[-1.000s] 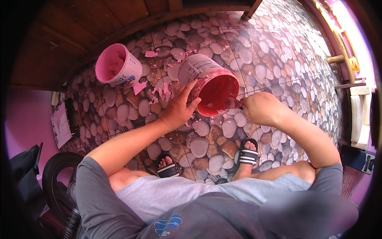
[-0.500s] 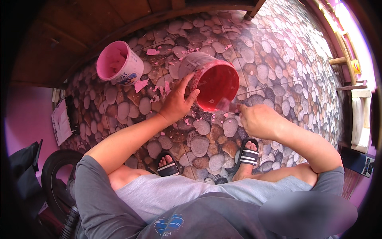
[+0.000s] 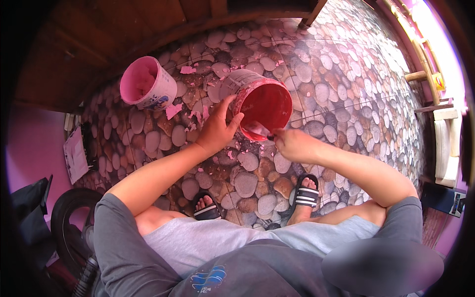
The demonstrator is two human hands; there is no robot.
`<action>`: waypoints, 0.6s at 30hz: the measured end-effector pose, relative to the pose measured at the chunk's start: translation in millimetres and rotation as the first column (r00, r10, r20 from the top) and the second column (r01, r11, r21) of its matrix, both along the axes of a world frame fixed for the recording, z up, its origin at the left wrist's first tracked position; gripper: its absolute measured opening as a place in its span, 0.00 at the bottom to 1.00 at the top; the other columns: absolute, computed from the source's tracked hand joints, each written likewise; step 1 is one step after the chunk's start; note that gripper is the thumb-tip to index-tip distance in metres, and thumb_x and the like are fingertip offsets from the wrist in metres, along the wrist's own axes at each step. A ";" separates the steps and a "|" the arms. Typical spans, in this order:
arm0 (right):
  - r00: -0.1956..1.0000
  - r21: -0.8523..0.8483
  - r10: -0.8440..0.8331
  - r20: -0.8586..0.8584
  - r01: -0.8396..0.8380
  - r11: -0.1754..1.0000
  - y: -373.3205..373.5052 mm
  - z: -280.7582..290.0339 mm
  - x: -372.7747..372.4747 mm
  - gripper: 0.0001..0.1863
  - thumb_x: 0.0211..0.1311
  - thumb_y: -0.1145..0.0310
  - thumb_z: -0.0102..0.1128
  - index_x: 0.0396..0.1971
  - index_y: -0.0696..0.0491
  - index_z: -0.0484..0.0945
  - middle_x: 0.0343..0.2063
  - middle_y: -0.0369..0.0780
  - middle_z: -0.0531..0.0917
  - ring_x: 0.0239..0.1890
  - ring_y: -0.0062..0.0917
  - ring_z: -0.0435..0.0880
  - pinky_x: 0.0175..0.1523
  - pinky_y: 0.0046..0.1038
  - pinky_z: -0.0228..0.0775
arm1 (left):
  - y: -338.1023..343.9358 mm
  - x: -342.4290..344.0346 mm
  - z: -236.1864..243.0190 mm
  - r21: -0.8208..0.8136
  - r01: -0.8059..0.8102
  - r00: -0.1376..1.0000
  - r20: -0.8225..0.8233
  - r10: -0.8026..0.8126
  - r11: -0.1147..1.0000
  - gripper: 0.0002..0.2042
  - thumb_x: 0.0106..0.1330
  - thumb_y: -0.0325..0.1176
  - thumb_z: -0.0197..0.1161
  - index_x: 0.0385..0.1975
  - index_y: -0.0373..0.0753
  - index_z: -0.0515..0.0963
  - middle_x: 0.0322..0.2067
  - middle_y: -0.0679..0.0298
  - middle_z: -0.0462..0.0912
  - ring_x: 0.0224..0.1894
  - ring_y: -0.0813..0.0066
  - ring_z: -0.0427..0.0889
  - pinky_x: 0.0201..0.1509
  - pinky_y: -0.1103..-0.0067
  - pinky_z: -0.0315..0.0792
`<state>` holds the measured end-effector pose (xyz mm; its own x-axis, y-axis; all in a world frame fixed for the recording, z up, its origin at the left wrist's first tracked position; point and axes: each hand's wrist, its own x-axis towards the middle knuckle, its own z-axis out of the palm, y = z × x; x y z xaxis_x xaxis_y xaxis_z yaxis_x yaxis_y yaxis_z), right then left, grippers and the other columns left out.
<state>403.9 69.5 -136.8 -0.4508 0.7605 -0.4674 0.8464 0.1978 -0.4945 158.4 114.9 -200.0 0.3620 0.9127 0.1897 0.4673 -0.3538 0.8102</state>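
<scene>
Head view, the only 1: my left hand [image 3: 216, 129] is clamped on the near rim of the red bucket [image 3: 261, 103], thumb hooked inside, fingers wrapped outside, bucket tipped on its side with the mouth toward me. My right hand [image 3: 293, 144] is at the lower lip, fingers pinched shut on a small dark tool; can't tell what kind, only the tip shows. A pale pink flap of dried paint skin [image 3: 258, 129] hangs at that lip, touching the tool tip. Bucket sits on the pebble-pattern floor [image 3: 346, 84], just ahead of my 2 sandalled feet [image 3: 307, 194]. Progress, my read: partly done. Pink flakes [image 3: 174, 110] are scattered on the floor between this bucket and the second bucket [image 3: 147, 83], which lies well left, pink-coated inside, untouched. The red one's inner wall looks mostly bare red, so the bulk of the skin is off; the flap at the lip and smears on the outer wall remain. Second bucket looks wholly left to do.
</scene>
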 end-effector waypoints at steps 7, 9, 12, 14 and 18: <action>0.961 0.090 0.015 0.275 -0.041 0.995 25.6 6.1 -5.9 0.16 0.66 0.65 0.48 0.40 0.62 0.79 0.32 0.50 0.86 0.39 0.44 0.86 0.44 0.43 0.78 | 0.3 -4.8 4.8 -0.127 0.002 1.000 -0.013 -0.004 0.992 0.29 0.70 0.44 0.60 0.64 0.35 0.60 0.54 0.44 0.75 0.57 0.50 0.76 0.60 0.65 0.68; 0.939 0.180 0.032 0.342 -0.099 0.979 39.6 -10.5 -2.3 0.12 0.66 0.70 0.47 0.37 0.58 0.81 0.34 0.48 0.87 0.39 0.40 0.87 0.42 0.38 0.80 | -1.9 -3.5 6.1 -0.151 0.049 0.999 -0.014 -0.052 0.987 0.29 0.70 0.44 0.61 0.64 0.35 0.60 0.54 0.45 0.75 0.57 0.51 0.76 0.60 0.66 0.68; 0.893 0.287 -0.053 0.447 -0.087 0.954 56.0 -31.7 -7.9 0.12 0.65 0.71 0.48 0.34 0.54 0.84 0.35 0.47 0.87 0.38 0.37 0.88 0.40 0.36 0.81 | -1.6 -3.9 2.6 -0.047 0.015 0.999 -0.034 -0.017 0.999 0.28 0.70 0.43 0.60 0.64 0.35 0.60 0.53 0.46 0.75 0.56 0.53 0.76 0.60 0.67 0.68; 0.865 0.329 -0.016 0.502 -0.174 0.928 64.8 -43.3 -8.9 0.12 0.64 0.71 0.49 0.34 0.54 0.84 0.35 0.46 0.87 0.37 0.36 0.88 0.39 0.35 0.81 | 2.1 -1.8 7.0 -0.083 0.085 0.996 -0.019 -0.087 0.993 0.28 0.70 0.43 0.60 0.64 0.36 0.60 0.52 0.46 0.76 0.56 0.53 0.76 0.60 0.68 0.68; 0.827 0.374 0.107 0.552 -0.360 0.855 65.5 -75.4 -24.0 0.12 0.61 0.71 0.51 0.41 0.57 0.80 0.34 0.44 0.87 0.36 0.33 0.88 0.36 0.32 0.80 | 4.9 -6.3 -0.3 -0.143 0.051 0.998 0.045 -0.045 0.988 0.28 0.70 0.43 0.60 0.64 0.36 0.60 0.58 0.43 0.71 0.61 0.47 0.71 0.65 0.65 0.64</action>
